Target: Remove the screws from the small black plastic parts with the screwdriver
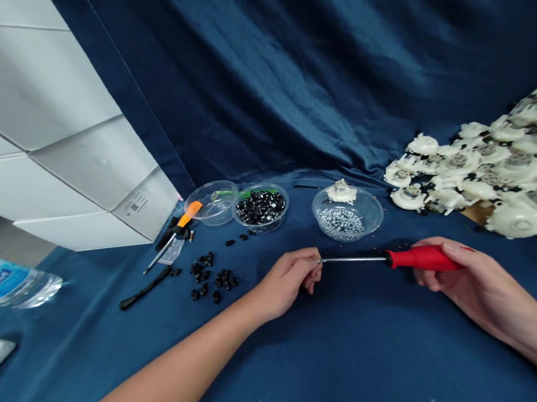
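My right hand (453, 268) is wrapped round the red handle of a screwdriver (423, 259), its metal shaft lying level and pointing left. At the tip of that shaft, my left hand (290, 283) is closed in a pinch. Whatever sits between those fingertips is too small to make out. Just behind the shaft stands a clear plastic bowl (370, 209) with many small silver screws (341, 221) in it. A cream-white plastic part (342, 191) rests on that bowl's far side.
Another clear bowl holds shiny black parts (262, 207); a clear bowl (212, 213) stands beside it. Loose black pieces (225, 279), an orange-handled screwdriver (188, 216) and a black strip (144, 289) lie left. Cream-white assemblies (514, 217) pile up right. White boxes (49, 122) and a water bottle (8, 279) stand left.
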`<act>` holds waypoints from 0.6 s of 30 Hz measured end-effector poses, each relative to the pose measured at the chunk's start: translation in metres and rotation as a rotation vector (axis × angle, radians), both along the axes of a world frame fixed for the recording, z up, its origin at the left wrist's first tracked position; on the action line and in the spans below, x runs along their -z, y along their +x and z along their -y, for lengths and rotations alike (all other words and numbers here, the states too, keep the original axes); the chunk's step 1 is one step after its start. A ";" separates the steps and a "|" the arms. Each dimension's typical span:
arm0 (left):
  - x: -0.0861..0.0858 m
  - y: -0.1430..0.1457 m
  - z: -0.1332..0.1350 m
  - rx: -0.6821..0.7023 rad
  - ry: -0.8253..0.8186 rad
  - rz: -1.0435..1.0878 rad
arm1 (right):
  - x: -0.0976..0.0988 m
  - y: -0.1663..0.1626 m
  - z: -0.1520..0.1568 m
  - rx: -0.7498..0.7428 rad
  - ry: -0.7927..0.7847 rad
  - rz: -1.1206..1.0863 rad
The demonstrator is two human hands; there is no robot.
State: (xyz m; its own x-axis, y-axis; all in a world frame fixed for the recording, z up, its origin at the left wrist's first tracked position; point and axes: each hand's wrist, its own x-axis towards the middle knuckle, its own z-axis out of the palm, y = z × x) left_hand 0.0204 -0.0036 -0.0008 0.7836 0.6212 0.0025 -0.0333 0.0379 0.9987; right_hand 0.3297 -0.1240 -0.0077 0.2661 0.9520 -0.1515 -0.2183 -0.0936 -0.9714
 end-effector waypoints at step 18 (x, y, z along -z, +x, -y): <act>0.004 0.002 0.001 -0.025 -0.037 0.043 | 0.000 0.001 0.000 -0.004 0.037 -0.039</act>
